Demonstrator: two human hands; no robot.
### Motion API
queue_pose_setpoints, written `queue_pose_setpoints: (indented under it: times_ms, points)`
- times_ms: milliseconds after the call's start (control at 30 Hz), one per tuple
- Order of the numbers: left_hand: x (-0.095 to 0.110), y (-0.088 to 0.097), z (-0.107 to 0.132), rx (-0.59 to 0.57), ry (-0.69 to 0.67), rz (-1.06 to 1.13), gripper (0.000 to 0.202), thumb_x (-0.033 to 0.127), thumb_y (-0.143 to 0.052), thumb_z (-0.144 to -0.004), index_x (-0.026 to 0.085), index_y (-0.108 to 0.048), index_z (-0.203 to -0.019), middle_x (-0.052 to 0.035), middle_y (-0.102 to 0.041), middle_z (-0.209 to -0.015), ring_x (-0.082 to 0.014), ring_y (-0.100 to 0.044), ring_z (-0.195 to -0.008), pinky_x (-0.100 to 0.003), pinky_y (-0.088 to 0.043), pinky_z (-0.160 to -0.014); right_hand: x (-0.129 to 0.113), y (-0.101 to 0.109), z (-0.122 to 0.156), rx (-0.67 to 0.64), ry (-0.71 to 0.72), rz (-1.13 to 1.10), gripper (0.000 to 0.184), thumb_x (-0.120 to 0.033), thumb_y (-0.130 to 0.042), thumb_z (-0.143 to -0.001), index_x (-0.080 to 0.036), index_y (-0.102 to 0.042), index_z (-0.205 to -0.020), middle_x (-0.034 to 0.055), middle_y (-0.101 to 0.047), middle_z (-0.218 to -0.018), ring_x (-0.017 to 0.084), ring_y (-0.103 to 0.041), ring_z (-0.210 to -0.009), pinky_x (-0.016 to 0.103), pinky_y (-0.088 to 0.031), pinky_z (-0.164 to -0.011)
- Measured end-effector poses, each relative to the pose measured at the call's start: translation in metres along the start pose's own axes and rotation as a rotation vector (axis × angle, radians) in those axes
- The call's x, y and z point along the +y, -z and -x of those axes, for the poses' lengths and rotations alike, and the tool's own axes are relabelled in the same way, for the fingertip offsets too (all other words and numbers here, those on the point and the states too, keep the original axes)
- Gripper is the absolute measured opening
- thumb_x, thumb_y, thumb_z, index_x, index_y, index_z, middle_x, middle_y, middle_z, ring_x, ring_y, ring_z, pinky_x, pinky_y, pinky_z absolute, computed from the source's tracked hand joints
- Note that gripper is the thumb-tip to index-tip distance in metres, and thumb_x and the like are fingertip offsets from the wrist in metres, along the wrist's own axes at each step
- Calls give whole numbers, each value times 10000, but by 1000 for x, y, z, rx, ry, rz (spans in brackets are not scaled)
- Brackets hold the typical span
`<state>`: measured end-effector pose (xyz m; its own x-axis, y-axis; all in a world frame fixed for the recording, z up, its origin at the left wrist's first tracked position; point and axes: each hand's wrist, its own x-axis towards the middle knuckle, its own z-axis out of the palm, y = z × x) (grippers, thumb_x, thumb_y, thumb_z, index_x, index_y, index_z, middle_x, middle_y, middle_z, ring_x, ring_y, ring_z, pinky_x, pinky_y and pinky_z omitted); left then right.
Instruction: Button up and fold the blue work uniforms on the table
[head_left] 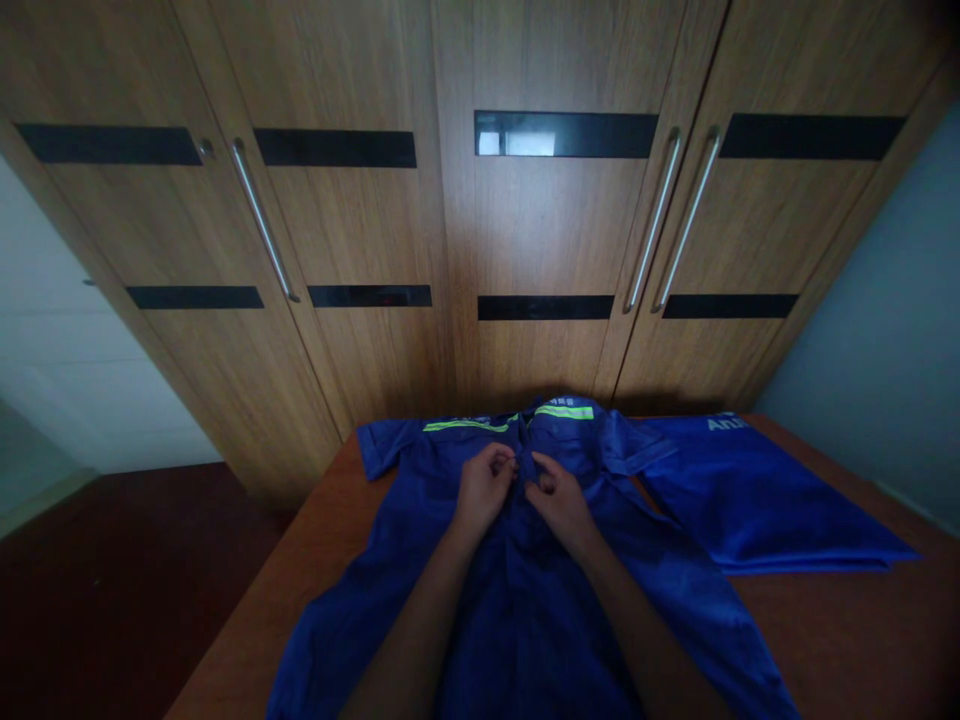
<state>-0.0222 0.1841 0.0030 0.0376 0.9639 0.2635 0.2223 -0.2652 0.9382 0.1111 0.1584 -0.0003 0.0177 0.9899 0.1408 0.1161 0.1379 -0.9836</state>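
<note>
Taking the spot where the fingertips nearly met as the clock's centre, with twelve pointing away from the person, the dark red floor [127,570] lay between eight and nine, and the bare edge of the brown table [277,590] ran at eight. On that table the blue garment [517,600] was spread flat under both hands, its lower part running out of view toward six. The left-lying sleeve [382,443] reached out just past nine, and a lime strip [465,426] crossed the chest at ten.

The left hand [482,488], at eight, pinched the garment's front edge between thumb and fingertips. The wooden wardrobe [547,220] stood at twelve. The right hand [564,508], at four, had bent fingers against the opposite side of the front; whether they gripped cloth could not be told. Another lime strip [566,412] showed at one, and the right-lying sleeve [637,445] just above three. Farther out at three lay a folded blue cloth [765,500] with pale lettering.

As for progress, the laying-out looked finished, while the work at the front seemed unfinished, being in the fingers. Toward six the front's halves lay close together, though fastenings were too dim to judge. The body was not folded.
</note>
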Motion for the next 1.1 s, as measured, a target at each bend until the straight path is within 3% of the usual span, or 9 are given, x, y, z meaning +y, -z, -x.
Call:
queue_pose_setpoints:
  times_ms: [300,600,800,933,1100]
  points:
    - [6,5,6,-93,-134,-296,146,166,-504,-808,199,-632,-870,-7,-682,-758,-142,-628,-698,-222,-453,-662,8,0,0,-76,-58,31,431,-232,-558,-632,-189,-514,-1059,-118,-417,-471,79,-364,-393,190,-259,-406]
    - [11,5,11,-106,-202,-441,207,127,-478,-817,212,-650,-896,-27,-694,-843,-166,-628,-792,-245,-437,-742,16,-1,0,-39,24,214,426,-175,-544,-665,-154,-514,-1089,-103,-460,-491,94,-429,-434,201,-294,-438]
    - [11,4,12,-110,-165,-413,204,107,-489,-800,214,-654,-855,-29,-683,-820,-166,-617,-769,-244,-426,-734,16,-1,2,-45,91,285,452,-149,-542,-674,-171,-539,-1125,-92,-485,-479,118,-474,-450,226,-320,-479]
    - [8,2,13,-73,-122,-337,190,83,-505,-767,211,-646,-782,-22,-663,-765,-161,-603,-740,-252,-420,-744,15,-2,3,-98,166,399,547,-133,-540,-674,-145,-513,-1220,-63,-544,-519,136,-508,-485,246,-345,-523]
    - [5,-4,12,0,-38,-171,155,110,-490,-754,185,-618,-801,-25,-666,-782,-150,-617,-736,-245,-453,-704,15,-4,5,-134,154,398,618,-165,-561,-690,-146,-464,-1300,-55,-571,-554,138,-520,-505,247,-367,-544]
